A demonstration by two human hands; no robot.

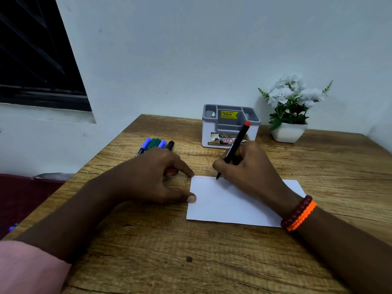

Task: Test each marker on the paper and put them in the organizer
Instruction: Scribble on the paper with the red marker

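Two hands are working over a wooden table (148, 240). The right hand (248, 166) is gripping a black marker (234, 148) with a red end, fingers curled round its barrel, and the tip is touching the top edge of the paper (224, 204), at the end of a faint red zigzag line (202, 177) running along that edge. The marker is leaning up and away toward the organizer (230, 125). The left hand (152, 177) is resting just left of the paper, its index fingertip pressing at the sheet's top left corner and its thumb lying against the left edge; its other fingers are curling round something red (171, 171), only partly showing, so what it is cannot be told. Beyond that hand, several markers (156, 144) with blue, green and black caps are lying side by side on the table. The organizer, grey on top and white below, is standing near the far edge, with a potted plant (291, 107) sitting to its right. Bead bracelets (299, 213), dark red and orange, are circling the right wrist.
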